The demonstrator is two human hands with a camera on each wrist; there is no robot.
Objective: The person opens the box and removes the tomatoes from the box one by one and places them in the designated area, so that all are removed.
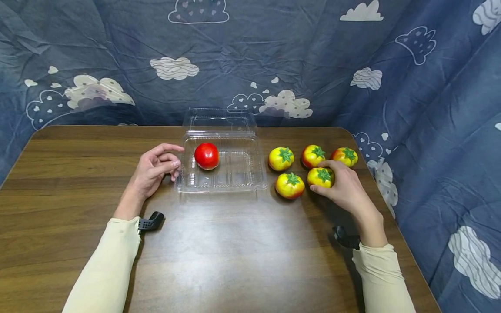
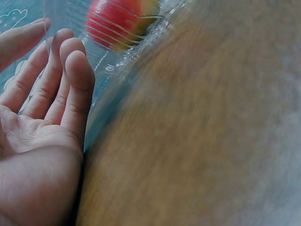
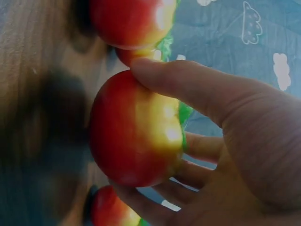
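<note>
My right hand (image 1: 346, 184) grips a red-and-yellow tomato (image 1: 320, 177) with a green leafy top. In the right wrist view, the thumb lies on one side of that tomato (image 3: 136, 129) and the fingers curl round the other. My left hand (image 1: 156, 169) is beside the left wall of a clear plastic clamshell box (image 1: 242, 190), fingers loosely bent and fingertips right at its rim. Inside the box, toward the left, sits one tomato (image 1: 206, 156), red side up. Its yellow part (image 2: 148, 12) shows through the ribbed wall in the left wrist view.
Around the held tomato stand several more: a near-left one (image 1: 289, 186), a back-left one (image 1: 281, 158), one behind (image 1: 312, 155) and one at back right (image 1: 346, 156). The box's raised lid (image 1: 219, 119) leans at the wooden table's (image 1: 219, 252) back edge, before a blue curtain (image 1: 235, 56).
</note>
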